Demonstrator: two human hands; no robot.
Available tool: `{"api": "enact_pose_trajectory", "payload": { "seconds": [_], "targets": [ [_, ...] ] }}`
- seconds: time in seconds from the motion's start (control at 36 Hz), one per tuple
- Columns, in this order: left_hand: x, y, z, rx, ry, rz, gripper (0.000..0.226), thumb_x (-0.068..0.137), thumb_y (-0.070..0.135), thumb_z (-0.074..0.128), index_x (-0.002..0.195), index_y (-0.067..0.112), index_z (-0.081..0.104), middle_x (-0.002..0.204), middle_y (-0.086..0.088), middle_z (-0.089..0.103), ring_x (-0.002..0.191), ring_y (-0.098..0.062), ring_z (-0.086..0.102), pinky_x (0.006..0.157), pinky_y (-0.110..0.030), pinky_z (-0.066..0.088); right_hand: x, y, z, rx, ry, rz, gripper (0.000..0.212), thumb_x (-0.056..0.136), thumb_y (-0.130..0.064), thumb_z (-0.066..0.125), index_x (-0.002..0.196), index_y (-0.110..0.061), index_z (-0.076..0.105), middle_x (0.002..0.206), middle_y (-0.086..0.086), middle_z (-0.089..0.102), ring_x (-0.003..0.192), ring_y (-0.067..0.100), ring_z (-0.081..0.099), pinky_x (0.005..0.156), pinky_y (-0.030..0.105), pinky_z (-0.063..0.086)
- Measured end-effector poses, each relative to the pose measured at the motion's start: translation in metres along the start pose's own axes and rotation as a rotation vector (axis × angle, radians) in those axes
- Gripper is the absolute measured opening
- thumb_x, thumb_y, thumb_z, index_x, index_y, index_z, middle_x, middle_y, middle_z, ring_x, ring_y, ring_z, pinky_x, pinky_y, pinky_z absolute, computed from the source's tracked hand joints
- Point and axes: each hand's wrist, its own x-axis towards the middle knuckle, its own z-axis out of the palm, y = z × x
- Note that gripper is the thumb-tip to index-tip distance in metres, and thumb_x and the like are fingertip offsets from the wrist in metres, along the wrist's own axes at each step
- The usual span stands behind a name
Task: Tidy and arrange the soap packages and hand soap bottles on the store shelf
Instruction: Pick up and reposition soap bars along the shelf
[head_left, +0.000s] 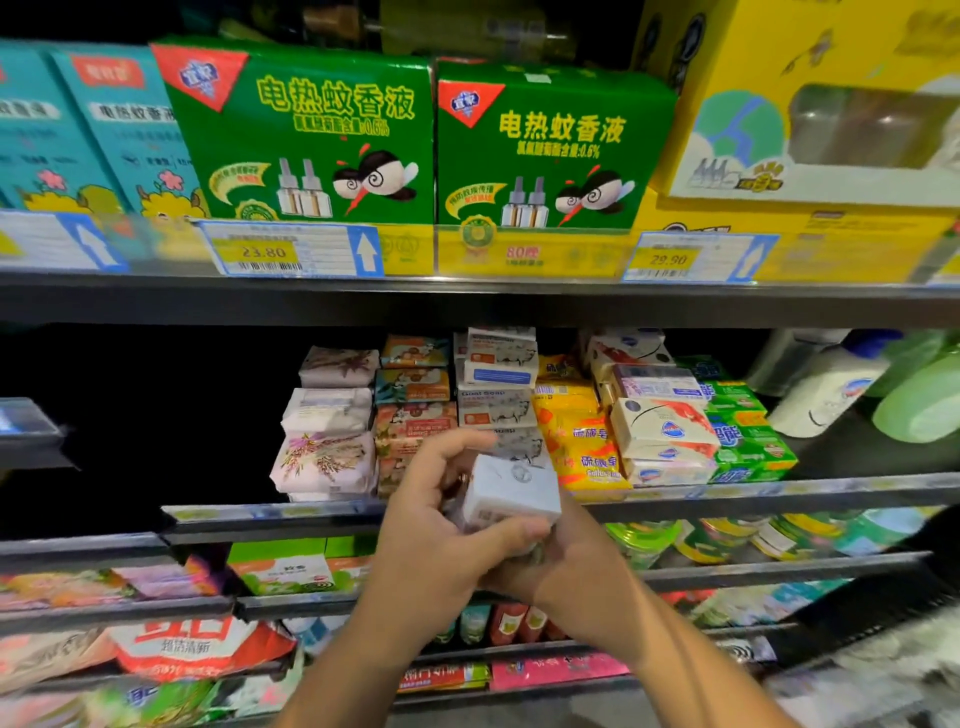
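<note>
Store aisle: left hand (431, 525) grip clamped round white soap box (514, 493), right hand (566, 566) cupping it from beneath. Goat soap stack (496, 405) just beyond grip, straight ahead on shelf (779, 491); left hand nearer.

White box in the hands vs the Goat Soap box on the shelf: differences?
The white box is off the shelf, gripped by the left hand with the right hand beneath; the Goat Soap box sits stacked in its column. The white box is tilted, corner toward the camera; the Goat Soap box faces front. Both are pale boxes with grey print.
</note>
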Motion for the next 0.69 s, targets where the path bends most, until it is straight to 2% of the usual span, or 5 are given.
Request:
{"api": "enact_pose_trajectory", "payload": {
  "seconds": [0.14, 0.22, 0.33, 0.42, 0.69],
  "targets": [
    [-0.001, 0.000, -0.010, 0.110, 0.070, 0.022, 0.060, 0.063, 0.025, 0.092, 0.112, 0.039, 0.060, 0.105, 0.005, 0.066, 0.100, -0.016, 0.065, 0.077, -0.027, 0.057, 0.000, 0.001, -0.026, -0.136, 0.077, 0.018, 0.071, 0.066, -0.005, 0.090, 0.123, -0.028, 0.055, 0.112, -0.005, 0.071, 0.104, 0.010, 0.068, 0.084, 0.030, 0.058],
    [-0.002, 0.000, -0.016, 0.154, 0.093, 0.017, 0.057, 0.064, 0.041, 0.091, 0.110, 0.048, 0.058, 0.107, 0.010, 0.066, 0.105, -0.013, 0.063, 0.084, -0.033, 0.057, -0.001, -0.006, -0.045, -0.108, 0.083, -0.002, 0.074, 0.055, -0.019, 0.095, 0.118, -0.034, 0.060, 0.109, 0.002, 0.071, 0.103, 0.020, 0.069, 0.081, 0.038, 0.060],
    [-0.006, -0.001, -0.016, 0.166, 0.032, -0.033, 0.057, 0.063, 0.048, 0.085, 0.112, 0.047, 0.055, 0.110, 0.014, 0.066, 0.106, -0.012, 0.064, 0.088, -0.042, 0.057, -0.002, -0.020, -0.056, 0.112, 0.124, -0.079, 0.070, 0.057, 0.000, 0.089, 0.117, -0.024, 0.062, 0.101, 0.007, 0.074, 0.096, 0.024, 0.071, 0.069, 0.030, 0.059],
    [-0.009, -0.003, -0.008, 0.219, -0.019, -0.066, 0.059, 0.067, 0.039, 0.087, 0.115, 0.048, 0.054, 0.112, 0.017, 0.063, 0.104, -0.011, 0.063, 0.087, -0.042, 0.057, 0.000, -0.027, -0.051, 0.134, 0.158, -0.188, 0.068, 0.058, -0.011, 0.091, 0.118, -0.021, 0.061, 0.099, 0.009, 0.073, 0.092, 0.021, 0.070, 0.066, 0.031, 0.058],
    [-0.007, -0.009, 0.010, 0.287, 0.017, -0.163, 0.065, 0.065, 0.022, 0.093, 0.111, 0.045, 0.054, 0.106, 0.020, 0.068, 0.099, -0.003, 0.065, 0.084, -0.027, 0.055, 0.000, -0.035, -0.064, -0.244, 0.084, -0.249, 0.061, 0.068, -0.014, 0.090, 0.114, -0.043, 0.063, 0.107, -0.010, 0.067, 0.105, 0.012, 0.065, 0.083, 0.031, 0.057]
  ]
}}
